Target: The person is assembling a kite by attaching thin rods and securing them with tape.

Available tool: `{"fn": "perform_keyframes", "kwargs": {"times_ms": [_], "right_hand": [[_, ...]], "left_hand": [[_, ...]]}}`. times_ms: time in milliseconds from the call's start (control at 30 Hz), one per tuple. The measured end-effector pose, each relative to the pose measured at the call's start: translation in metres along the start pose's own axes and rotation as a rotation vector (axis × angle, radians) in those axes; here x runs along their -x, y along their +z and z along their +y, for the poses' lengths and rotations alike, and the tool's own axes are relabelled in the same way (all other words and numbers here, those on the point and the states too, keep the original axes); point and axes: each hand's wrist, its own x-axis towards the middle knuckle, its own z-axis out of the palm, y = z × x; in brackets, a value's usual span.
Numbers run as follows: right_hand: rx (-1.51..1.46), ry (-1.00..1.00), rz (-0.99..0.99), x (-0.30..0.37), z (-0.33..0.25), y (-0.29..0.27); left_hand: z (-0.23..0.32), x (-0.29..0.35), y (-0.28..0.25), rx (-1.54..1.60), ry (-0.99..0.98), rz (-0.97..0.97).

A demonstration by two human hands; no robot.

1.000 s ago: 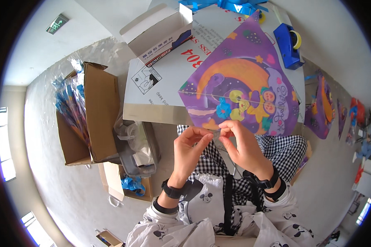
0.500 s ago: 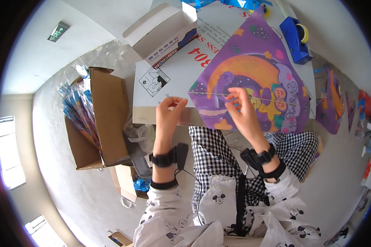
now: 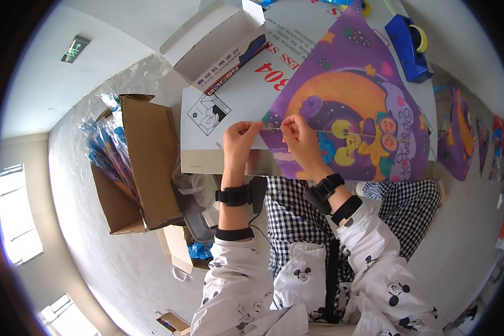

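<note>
A purple kite-shaped sheet (image 3: 327,84) with an orange moon and cartoon figures lies across the tabletop in front of me. A thin pale string (image 3: 273,129) runs sideways over it, starting near its left corner. At that corner, my left hand (image 3: 238,148) has thumb and index finger pinched on the string's end. Just to the right, my right hand (image 3: 305,148) pinches the same string over the sheet. Only a short stretch of it shows between the two hands. The fingers hide the tip of the corner.
The table (image 3: 207,162) carries an open white carton (image 3: 218,70) at the back left and a blue tape dispenser (image 3: 406,50) at the back right. On my left stands a brown cardboard box (image 3: 151,162) of bagged colourful items. More purple sheets (image 3: 455,137) hang or lie to the right.
My right hand has moved left along the string, close to the left hand. My left hand has come up and slightly right to the sheet's corner and now pinches there.
</note>
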Motion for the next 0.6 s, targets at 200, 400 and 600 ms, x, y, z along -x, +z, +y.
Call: {"fn": "perform_keyframes", "kwargs": {"times_ms": [200, 400, 600], "right_hand": [[0.010, -0.017, -0.001, 0.001, -0.004, 0.003], [0.019, -0.016, 0.005, 0.000, -0.002, -0.001], [0.028, -0.025, 0.009, 0.000, -0.002, 0.002]], "left_hand": [[-0.014, -0.006, -0.004, -0.166, 0.065, 0.100], [-0.012, -0.005, -0.002, -0.264, 0.043, 0.125], [-0.019, -0.006, -0.001, -0.422, 0.236, 0.231]]}}
